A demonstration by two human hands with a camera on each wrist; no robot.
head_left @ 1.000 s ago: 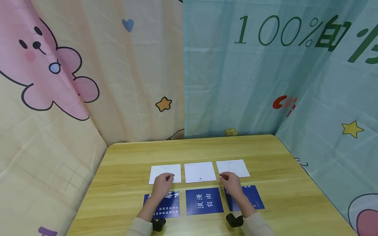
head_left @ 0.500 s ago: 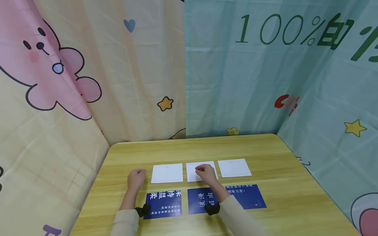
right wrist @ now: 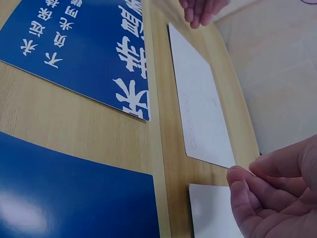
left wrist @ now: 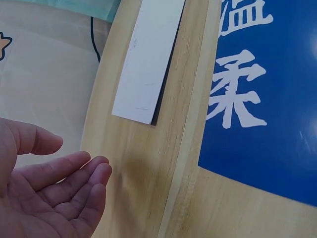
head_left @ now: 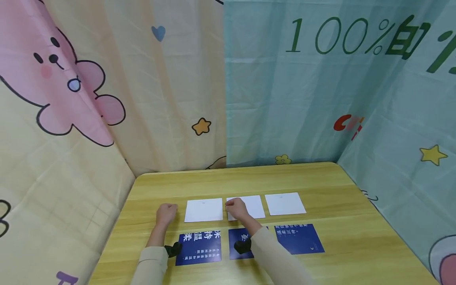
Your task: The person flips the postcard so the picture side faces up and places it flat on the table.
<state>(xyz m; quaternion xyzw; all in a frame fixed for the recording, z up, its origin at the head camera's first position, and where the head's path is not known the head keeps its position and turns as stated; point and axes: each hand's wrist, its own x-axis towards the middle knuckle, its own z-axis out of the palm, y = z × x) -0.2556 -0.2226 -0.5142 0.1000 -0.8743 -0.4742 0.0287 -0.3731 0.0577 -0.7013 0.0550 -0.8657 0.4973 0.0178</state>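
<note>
Blue cards: left point(head_left: 198, 253), middle point(head_left: 236, 236) and right point(head_left: 301, 238) lay flat, the surface's point(head_left: 349, 233) nearer row.
Left hand point(head_left: 166, 214): grip loose and holding nothing, thumb apart, toward the surface's left edge.
Right hand point(head_left: 236, 208): grip narrow, no card visible in it, over the middle white card's left edge.
White cards: left point(head_left: 204, 210), middle point(head_left: 253, 208), right point(head_left: 285, 204), nearer the surface's far edge.
Handling: probably light, stiffish, slick; best pinched at an edge or corner.
Curtain point(head_left: 313, 99): hung beyond the far edge.

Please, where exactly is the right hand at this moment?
In the head view, the right hand is over the left part of the middle white card, near the right edge of the left white card.
</note>
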